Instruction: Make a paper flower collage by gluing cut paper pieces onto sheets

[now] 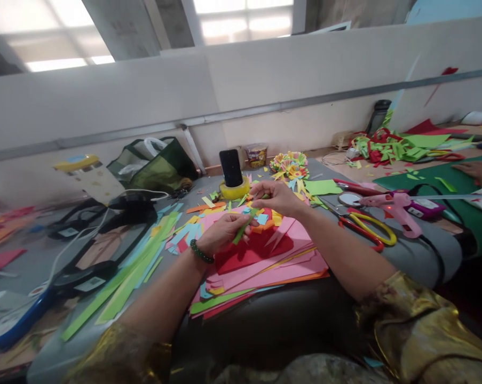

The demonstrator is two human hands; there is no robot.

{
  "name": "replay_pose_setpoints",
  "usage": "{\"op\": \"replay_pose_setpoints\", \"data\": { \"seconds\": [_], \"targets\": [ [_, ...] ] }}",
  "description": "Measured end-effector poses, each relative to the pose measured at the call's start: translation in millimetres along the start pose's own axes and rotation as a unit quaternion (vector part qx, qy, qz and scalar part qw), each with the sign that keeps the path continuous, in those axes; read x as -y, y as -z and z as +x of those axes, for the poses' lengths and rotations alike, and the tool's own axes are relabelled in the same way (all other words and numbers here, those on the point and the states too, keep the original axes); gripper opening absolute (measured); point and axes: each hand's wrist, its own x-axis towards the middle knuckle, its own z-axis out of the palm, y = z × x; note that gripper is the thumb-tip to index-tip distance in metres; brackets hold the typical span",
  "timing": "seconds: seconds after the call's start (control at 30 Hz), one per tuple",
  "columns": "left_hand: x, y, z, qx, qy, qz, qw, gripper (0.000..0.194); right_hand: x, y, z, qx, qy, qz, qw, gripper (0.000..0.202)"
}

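Strip [239,236]: likely light, bendy; pinch the ends.
Left hand [223,231]: grips it above stack [260,276].
Right hand [281,198]: curled above stack; grasp unclear.

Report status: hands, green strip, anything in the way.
Left hand pinching green strip. Right hand close by, grip unclear. Loose scraps cluttering the paper stack around the hands.

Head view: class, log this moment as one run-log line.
left hand: holding green strip | right hand: beside strip, grip unclear | beneath: red sheet atop pink sheets | glue gun: right side, light on
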Motion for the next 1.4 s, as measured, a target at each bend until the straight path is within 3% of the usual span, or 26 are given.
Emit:
{"op": "replay_pose_setpoints", "data": {
  "seconds": [0.23, 0.37, 0.7, 1.0, 1.17, 1.4],
  "targets": [
    [-2.5, -7.2, -1.2, -0.046, -0.05, 0.066, 0.995, 0.039, -3.3, 4.5, 1.2, -0.003, 0.009, -0.031, 0.999, 0.028],
    [-2.3, -11.4, -0.8, -0.068, -0.06, 0.085, 0.992, 0.04, -1.0, 3.7, 0.1, 0.032, 0.015, -0.06, 0.998, 0.03],
    [-3.3, -3.0, -2.1, -0.046, -0.04, 0.09, 0.994, 0.036, 1.8, 16.0, 0.9, 0.025, -0.034, 0.004, 0.999, 0.031],
    [-3.9, 0.6, -3.2, -0.063, -0.017, 0.116, 0.991, 0.049, 4.7, 14.6, 1.7, 0.01, -0.054, 0.02, 0.998, 0.028],
    [-5.1, 0.5, -4.6, -0.049, 0.004, 0.067, 0.997, 0.042, 2.9, 15.4, 1.7, 0.0, -0.054, 0.02, 0.998, 0.028],
    [-5.5, 3.3, -4.2, -0.052, -0.027, 0.091, 0.994, 0.033, 2.9, 17.9, 0.9, 0.006, -0.058, 0.024, 0.998, 0.03]
  ]
}}
